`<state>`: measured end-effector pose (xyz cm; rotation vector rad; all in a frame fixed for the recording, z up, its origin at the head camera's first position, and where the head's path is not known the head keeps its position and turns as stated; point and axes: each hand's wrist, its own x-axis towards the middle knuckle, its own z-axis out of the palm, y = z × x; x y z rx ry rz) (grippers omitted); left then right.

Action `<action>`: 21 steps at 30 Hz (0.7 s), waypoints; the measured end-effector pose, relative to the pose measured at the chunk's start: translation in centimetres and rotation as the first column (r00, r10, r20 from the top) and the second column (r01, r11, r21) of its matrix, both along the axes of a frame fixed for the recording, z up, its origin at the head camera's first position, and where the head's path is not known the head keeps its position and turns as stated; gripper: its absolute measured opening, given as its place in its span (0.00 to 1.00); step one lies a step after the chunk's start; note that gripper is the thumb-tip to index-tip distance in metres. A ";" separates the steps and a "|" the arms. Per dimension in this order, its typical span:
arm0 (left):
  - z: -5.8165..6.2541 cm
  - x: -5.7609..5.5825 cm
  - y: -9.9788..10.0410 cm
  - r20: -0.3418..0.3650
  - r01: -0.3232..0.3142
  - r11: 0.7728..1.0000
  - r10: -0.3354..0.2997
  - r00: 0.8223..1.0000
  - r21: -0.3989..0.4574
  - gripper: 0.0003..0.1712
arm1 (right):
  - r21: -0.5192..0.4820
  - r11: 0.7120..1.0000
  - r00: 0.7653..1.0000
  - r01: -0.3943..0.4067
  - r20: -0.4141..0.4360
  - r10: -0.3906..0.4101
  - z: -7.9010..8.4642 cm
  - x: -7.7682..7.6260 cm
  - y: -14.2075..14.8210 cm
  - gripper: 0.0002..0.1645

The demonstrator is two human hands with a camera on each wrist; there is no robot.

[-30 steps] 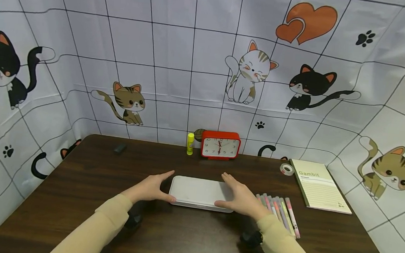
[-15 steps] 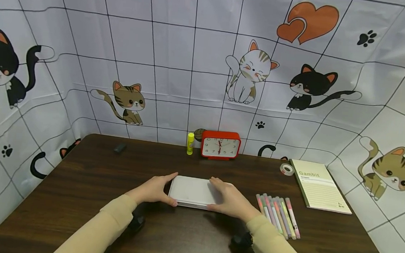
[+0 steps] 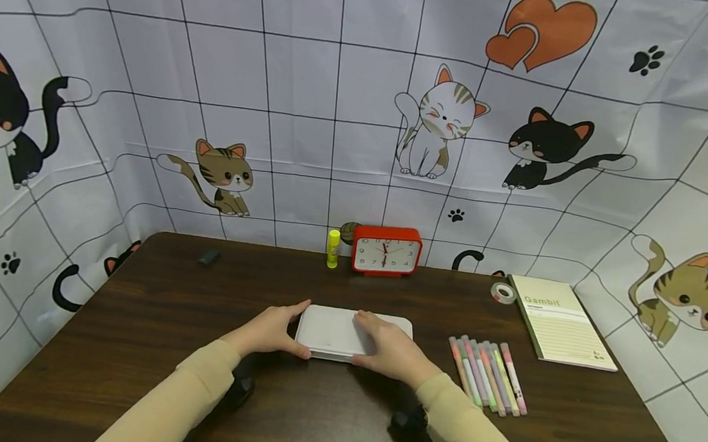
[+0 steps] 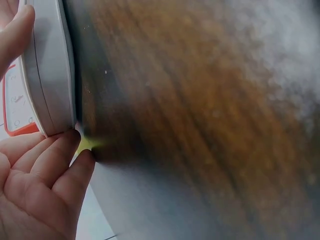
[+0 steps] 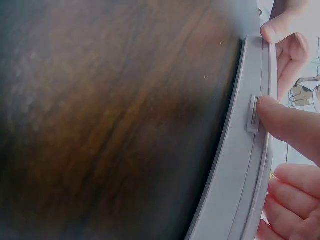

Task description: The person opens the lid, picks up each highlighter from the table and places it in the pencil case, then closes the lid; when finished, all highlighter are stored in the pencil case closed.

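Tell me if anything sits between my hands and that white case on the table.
Nothing visible does. The left hand already holds the left end of the white case, and the right hand rests on it with its thumb on the front latch.

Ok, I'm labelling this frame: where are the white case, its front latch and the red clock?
white case (image 3: 334, 329): head view, bare lid top.
front latch (image 5: 252, 114): right wrist view, middle of the tab.
red clock (image 3: 386, 250): head view, dial face.
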<state>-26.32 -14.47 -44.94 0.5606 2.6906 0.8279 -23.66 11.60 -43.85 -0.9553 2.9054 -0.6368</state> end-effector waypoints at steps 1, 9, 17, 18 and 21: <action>0.0 0.0 0.0 -0.002 0.001 1.000 -0.001 1.000 -0.002 0.61 | 0.001 1.000 1.000 0.003 0.001 -0.003 0.0 0.0 0.0 0.42; -0.1 0.1 0.0 -0.005 -0.003 1.000 0.003 1.000 0.003 0.60 | 0.026 0.999 0.999 0.029 -0.019 -0.028 0.0 0.1 -0.4 0.42; -0.1 0.0 0.0 0.002 -0.018 1.000 0.018 1.000 0.010 0.60 | 0.056 0.997 0.995 0.054 -0.089 -0.049 -0.1 0.2 -0.8 0.40; -0.1 0.0 0.0 0.000 -0.018 1.000 0.018 1.000 0.006 0.60 | 0.061 0.996 0.994 0.059 -0.095 -0.053 -0.2 0.2 -0.9 0.41; 0.0 -0.1 0.1 0.001 -0.023 1.000 0.023 1.000 0.003 0.60 | 0.086 0.994 0.993 0.074 -0.104 -0.065 -0.2 0.2 -1.1 0.41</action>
